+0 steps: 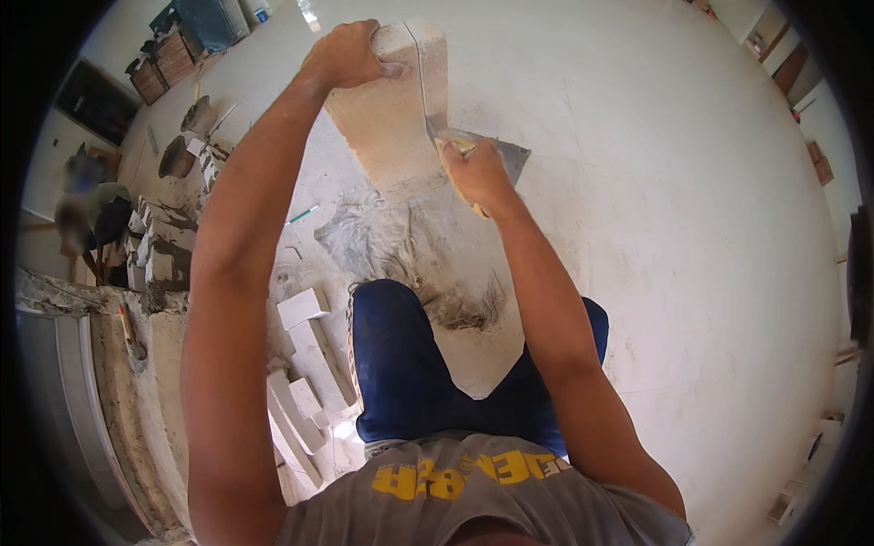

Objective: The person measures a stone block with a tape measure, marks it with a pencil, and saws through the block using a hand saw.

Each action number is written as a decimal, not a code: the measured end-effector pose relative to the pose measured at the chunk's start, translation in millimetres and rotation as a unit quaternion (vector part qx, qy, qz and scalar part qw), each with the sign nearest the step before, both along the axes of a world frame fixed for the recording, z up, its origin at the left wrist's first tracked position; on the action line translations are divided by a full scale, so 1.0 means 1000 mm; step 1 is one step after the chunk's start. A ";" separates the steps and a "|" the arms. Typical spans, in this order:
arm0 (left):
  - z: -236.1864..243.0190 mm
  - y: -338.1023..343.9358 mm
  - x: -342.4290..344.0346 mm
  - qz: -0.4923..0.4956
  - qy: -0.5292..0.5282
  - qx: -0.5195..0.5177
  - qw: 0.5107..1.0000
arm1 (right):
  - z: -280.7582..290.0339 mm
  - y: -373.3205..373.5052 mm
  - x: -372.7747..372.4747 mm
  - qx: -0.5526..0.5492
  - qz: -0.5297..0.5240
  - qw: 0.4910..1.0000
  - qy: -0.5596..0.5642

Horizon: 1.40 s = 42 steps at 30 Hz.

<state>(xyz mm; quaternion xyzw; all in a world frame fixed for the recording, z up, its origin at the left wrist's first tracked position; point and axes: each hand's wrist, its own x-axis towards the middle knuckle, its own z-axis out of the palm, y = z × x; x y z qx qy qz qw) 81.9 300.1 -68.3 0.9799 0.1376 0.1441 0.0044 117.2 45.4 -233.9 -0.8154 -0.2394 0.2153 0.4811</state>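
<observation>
A pale aerated concrete block (378, 127) stands in front of me on the floor. My left hand (350, 56) is clamped over its upper left edge, the thumb pressed on the near face. My right hand (478, 173) is closed round the yellow handle of a handsaw (466, 193) at the block's right side. A narrow dark cut line runs down the block from its top, and the saw's blade lies along it, seen nearly edge-on. Beside my right hand a grey triangular patch (514, 159) shows; whether it is sheet or shadow I cannot tell.
A crumpled, dusty plastic sheet (364, 241) lies before my knees. Several white block offcuts (314, 364) are piled by my left leg. A teal pen (302, 215) lies nearby. At left are a half-built block wall (164, 241), a trowel (132, 337), buckets (177, 159) and another person (96, 214).
</observation>
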 end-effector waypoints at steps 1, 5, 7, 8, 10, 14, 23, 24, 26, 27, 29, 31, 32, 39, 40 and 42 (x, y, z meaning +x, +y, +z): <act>0.003 0.000 0.001 -0.003 0.002 -0.002 1.000 | -0.019 -0.012 -0.016 0.003 0.010 0.999 -0.038; -0.004 0.011 -0.009 0.021 -0.012 0.001 1.000 | -0.027 -0.113 -0.113 0.118 0.014 0.989 -0.088; 0.001 0.006 -0.005 0.007 -0.013 0.007 1.000 | -0.020 -0.124 -0.118 0.134 0.006 0.989 -0.062; 0.006 0.006 -0.002 0.003 -0.014 0.010 1.000 | -0.024 -0.106 -0.098 0.129 0.021 0.988 -0.082; 0.008 -0.019 0.004 -0.025 -0.003 0.000 1.000 | -0.020 -0.064 -0.052 0.052 -0.008 0.997 -0.063; 0.003 -0.028 -0.012 -0.018 -0.001 0.014 1.000 | 0.042 0.006 -0.008 0.000 0.003 0.999 0.048; 0.011 -0.007 -0.021 -0.022 -0.010 -0.003 1.000 | -0.030 -0.070 -0.102 0.115 0.002 0.987 -0.110; 0.007 -0.008 -0.025 -0.029 -0.011 0.001 1.000 | -0.034 -0.056 -0.088 0.093 0.010 0.987 -0.128; -0.004 -0.019 -0.009 -0.066 -0.019 0.004 0.998 | -0.021 -0.001 -0.032 0.035 -0.068 0.996 -0.055; 0.000 -0.020 -0.004 -0.049 -0.019 0.012 0.999 | -0.008 0.017 -0.014 0.041 -0.074 0.995 -0.055; 0.000 -0.021 -0.009 0.000 -0.012 0.016 1.000 | -0.011 0.015 -0.025 0.023 -0.050 0.997 -0.052; 0.000 -0.011 -0.008 -0.006 -0.015 0.018 1.000 | -0.034 -0.009 -0.043 0.004 -0.014 0.997 -0.070; 0.000 0.000 -0.010 -0.002 -0.012 0.022 1.000 | -0.032 -0.036 -0.064 0.045 0.002 0.995 -0.086; -0.001 -0.009 -0.003 -0.021 0.001 0.013 1.000 | -0.034 -0.043 -0.055 0.053 -0.047 0.993 -0.093; 0.002 -0.018 0.002 -0.034 -0.001 0.013 0.999 | -0.029 -0.010 -0.028 0.024 -0.093 0.990 -0.103; 0.003 -0.016 0.002 -0.036 -0.020 0.030 0.999 | -0.027 0.013 -0.015 0.026 -0.069 0.994 -0.085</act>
